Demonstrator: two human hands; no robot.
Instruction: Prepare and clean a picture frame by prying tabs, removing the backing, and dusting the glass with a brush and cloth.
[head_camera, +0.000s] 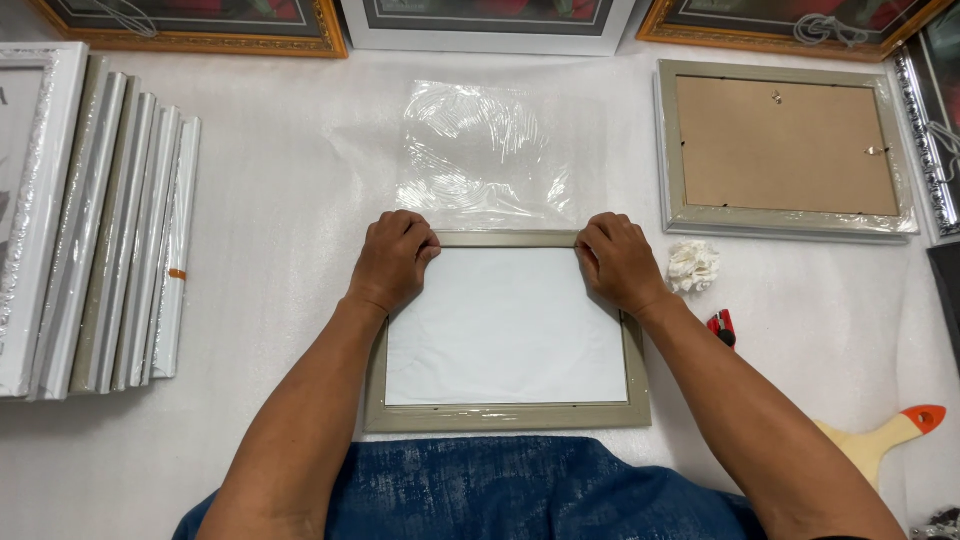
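White padded work surface (300, 200) fills the view. On its left edge a row of frames stands on edge (110, 230), white & grey-beige, leaning vs. each other. Top edge: three bigger framed pics, gold (200, 35), white (490, 40), gold (780, 35). Right side: a stack of grey-beige frames lies face down (785, 150), brown backing board up, in clear wrap.

Centre, just in front of the person: a grey-beige picture frame (505, 415) lies flat w/ a white sheet inside, near edge touching the blue cloth at the person's lap (480, 490). A clear plastic sleeve (485, 150) lies open past the frame's far edge, its mouth at that edge.

Left hand (393, 258) is curled closed on the frame's far-left corner, fingers bent over the rim. Right hand (618, 262) likewise curled closed on the far-right corner. Whether they also pinch the plastic can't be told.

Right of the frame: a wood-handled brush w/ orange tip (885, 440), a small crumpled white wad (692, 266), and a small red-black tool (722, 326) by the right forearm.
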